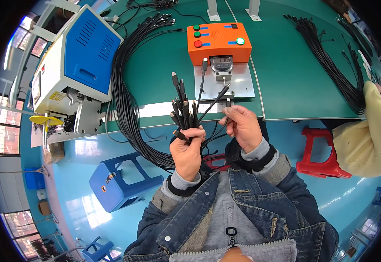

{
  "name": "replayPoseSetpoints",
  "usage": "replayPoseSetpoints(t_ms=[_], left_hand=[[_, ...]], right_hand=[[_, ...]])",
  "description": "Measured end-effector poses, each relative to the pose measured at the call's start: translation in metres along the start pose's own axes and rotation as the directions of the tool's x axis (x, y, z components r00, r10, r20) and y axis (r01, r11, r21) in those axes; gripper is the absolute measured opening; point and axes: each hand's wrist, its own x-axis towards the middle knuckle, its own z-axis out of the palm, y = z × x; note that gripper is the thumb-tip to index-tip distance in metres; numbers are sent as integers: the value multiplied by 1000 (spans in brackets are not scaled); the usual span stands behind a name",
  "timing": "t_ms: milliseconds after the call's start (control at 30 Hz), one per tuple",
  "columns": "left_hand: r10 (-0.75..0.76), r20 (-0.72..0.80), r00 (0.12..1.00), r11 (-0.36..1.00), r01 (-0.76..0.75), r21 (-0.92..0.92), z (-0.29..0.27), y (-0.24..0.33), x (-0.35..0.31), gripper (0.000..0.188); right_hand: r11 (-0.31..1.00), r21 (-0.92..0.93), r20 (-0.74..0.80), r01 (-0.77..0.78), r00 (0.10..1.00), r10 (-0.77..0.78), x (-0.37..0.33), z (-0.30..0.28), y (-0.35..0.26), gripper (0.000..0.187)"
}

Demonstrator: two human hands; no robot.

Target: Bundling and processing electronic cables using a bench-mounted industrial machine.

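My left hand point(187, 153) is closed round a bunch of black USB cables point(184, 107), their plug ends fanning upward. One plug sticks out to the left over the knuckles. In my right hand point(244, 126) a single USB cable plug point(229, 103) is pinched between thumb and fingers, its metal tip pointing up. Just beyond both hands stands an orange test box point(219, 41) with green and red buttons. A digital gauge point(222, 63) is mounted at its front, above a metal plate point(243, 89). The tips of several cables overlap the plate.
A long bundle of black cables point(122, 87) drapes over the table edge at left, beside a blue and white machine point(83, 52). More cables point(325, 61) lie at the right on the green table point(164, 65). Blue point(118, 181) and red point(319, 153) stools stand below. A person's pale sleeve point(360, 139) shows right.
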Motion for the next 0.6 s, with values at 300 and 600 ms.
replayPoseSetpoints(t_ms=[300,600], left_hand=[[-19,17,1000,1000,19,-9,3,-5,5,6],[-33,19,999,999,33,12,4,-1,7,6]], right_hand=[[924,-375,-137,71,982,-131,10,4,-9,16],[918,-378,-146,118,972,-185,11,5,-5,16]])
